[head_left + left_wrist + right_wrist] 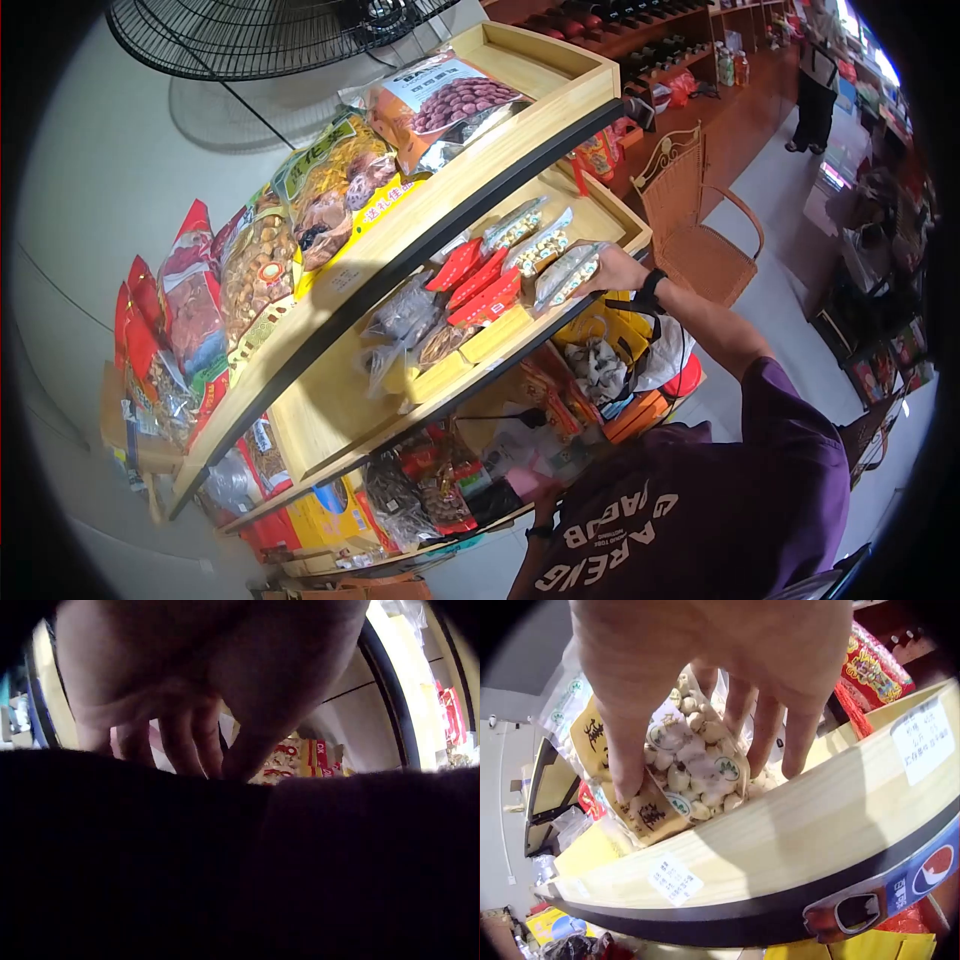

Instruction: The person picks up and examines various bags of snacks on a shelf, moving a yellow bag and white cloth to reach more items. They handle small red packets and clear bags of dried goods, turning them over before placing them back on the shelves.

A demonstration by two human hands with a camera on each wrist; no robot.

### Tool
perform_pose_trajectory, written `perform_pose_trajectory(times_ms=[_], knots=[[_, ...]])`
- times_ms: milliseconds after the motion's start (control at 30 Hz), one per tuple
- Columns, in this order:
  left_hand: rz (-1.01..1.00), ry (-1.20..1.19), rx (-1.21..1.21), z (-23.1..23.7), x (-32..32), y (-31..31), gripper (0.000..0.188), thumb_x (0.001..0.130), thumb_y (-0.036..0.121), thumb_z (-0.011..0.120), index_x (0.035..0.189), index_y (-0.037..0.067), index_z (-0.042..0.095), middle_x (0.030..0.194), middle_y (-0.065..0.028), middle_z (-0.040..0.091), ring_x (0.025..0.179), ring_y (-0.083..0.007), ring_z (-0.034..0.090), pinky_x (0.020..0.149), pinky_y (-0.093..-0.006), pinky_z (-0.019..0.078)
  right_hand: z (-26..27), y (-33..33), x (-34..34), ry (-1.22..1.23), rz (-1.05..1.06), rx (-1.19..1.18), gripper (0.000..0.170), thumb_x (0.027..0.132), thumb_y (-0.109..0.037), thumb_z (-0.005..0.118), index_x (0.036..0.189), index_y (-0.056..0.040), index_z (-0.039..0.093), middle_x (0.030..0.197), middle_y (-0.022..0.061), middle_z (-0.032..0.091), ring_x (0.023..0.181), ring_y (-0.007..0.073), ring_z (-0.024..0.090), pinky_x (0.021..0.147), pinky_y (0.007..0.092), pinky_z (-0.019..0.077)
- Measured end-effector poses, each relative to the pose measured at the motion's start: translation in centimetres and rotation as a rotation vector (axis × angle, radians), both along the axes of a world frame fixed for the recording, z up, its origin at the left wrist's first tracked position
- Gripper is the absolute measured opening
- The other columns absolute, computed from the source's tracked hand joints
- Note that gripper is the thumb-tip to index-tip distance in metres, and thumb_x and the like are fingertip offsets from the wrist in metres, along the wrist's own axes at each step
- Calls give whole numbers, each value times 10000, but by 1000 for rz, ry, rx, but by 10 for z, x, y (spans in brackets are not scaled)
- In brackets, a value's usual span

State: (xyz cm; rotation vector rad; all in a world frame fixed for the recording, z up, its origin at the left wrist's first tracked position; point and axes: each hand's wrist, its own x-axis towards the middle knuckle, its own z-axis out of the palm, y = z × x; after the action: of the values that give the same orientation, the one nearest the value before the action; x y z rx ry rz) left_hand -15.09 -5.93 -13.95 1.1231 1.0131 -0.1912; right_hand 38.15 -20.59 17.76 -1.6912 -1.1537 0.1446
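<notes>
My right hand [712,660] grips a clear bag of lotus seeds [686,757], thumb on the near face and fingers on the far side. In the head view this bag [568,275] stands at the front right of the middle shelf tray. Beside it are more bags of pale seeds [515,225] and red packets [485,300]. My left hand [210,667] reaches down at the lower shelf, near a red and yellow packet [326,756]. The sleeve hides its fingertips, and I cannot tell whether it holds anything.
The tray's wooden front rim [727,877] has price labels. Large food bags [440,100] fill the top shelf, under a black fan [270,40]. Several packets [420,490] lie on the lower shelf. A wicker chair [705,250] stands behind, and a person [815,95] is farther off.
</notes>
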Motion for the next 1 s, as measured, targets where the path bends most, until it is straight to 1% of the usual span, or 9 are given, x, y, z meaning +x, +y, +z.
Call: perform_pose_trajectory(times_ms=[133, 267, 300, 433, 533, 667, 800, 900, 1000], knots=[[0, -1, 19, 22, 27, -10, 374, 968, 271, 659, 1279, 81, 579, 1149, -87, 681, 1027, -220, 681, 829, -375, 553, 14, -6, -7, -127, -25, 0, 627, 703, -269, 908, 1210, -22, 634, 1101, 189, 705, 1039, 348, 675, 912, 383, 522], [-29, -65, 24, 23, 46, -4, 363, 1001, 287, 620, 1289, 70, 579, 1194, -86, 689, 1089, -221, 660, 902, -369, 511, 6, -11, -3, -204, -41, 70, 596, 708, -274, 899, 1195, -28, 659, 1093, 190, 709, 990, 355, 688, 879, 382, 541], [-49, -12, 60, 27, 52, -3, 350, 997, 281, 632, 1265, 59, 594, 1186, -89, 692, 1077, -215, 670, 877, -353, 527, 9, -14, -4, -224, -47, 83, 593, 708, -277, 898, 1192, -29, 663, 1096, 190, 710, 981, 356, 691, 873, 382, 545], [-126, -79, 146, 38, 77, 7, 347, 994, 280, 641, 1252, 51, 598, 1150, -84, 699, 1058, -208, 674, 870, -342, 532, 22, -33, -12, -76, -112, 70, 622, 702, -298, 908, 1184, 6, 658, 1099, 209, 709, 986, 339, 699, 890, 382, 544], [-144, -137, 169, 47, 96, 11, 334, 993, 288, 647, 1218, 43, 617, 1121, -79, 698, 1050, -196, 670, 871, -335, 530, 35, -53, -23, -135, -166, 109, 634, 699, -294, 916, 1182, 21, 652, 1081, 211, 714, 984, 336, 701, 891, 375, 543], [-225, -201, 238, 64, 120, 16, 312, 992, 294, 656, 1164, 34, 642, 1099, -69, 686, 1051, -185, 659, 879, -336, 522, 16, -67, -32, 3, -171, 183, 579, 694, -271, 918, 1140, 8, 676, 1092, 174, 720, 969, 327, 704, 879, 356, 545], [-273, -248, 267, 83, 133, 17, 288, 996, 280, 652, 1153, 38, 644, 1088, -61, 677, 1034, -175, 657, 871, -335, 521, 10, -83, -55, -87, -241, 124, 543, 710, -260, 908, 1143, -13, 692, 1085, 150, 723, 964, 312, 708, 871, 370, 551], [-257, -287, 193, 106, 137, 12, 272, 1000, 264, 643, 1158, 43, 639, 1094, -56, 684, 1033, -164, 657, 866, -326, 517, -6, -89, -69, -114, -261, 99, 560, 666, -255, 911, 1131, -25, 700, 1089, 146, 723, 970, 313, 702, 882, 387, 551], [-322, -265, 191, 120, 141, 14, 257, 1003, 259, 637, 1163, 58, 635, 1102, -44, 690, 1034, -155, 657, 864, -313, 510, -24, -97, -81, -115, -284, 52, 563, 636, -217, 906, 1130, -37, 705, 1094, 137, 724, 974, 324, 694, 893, 396, 549]])
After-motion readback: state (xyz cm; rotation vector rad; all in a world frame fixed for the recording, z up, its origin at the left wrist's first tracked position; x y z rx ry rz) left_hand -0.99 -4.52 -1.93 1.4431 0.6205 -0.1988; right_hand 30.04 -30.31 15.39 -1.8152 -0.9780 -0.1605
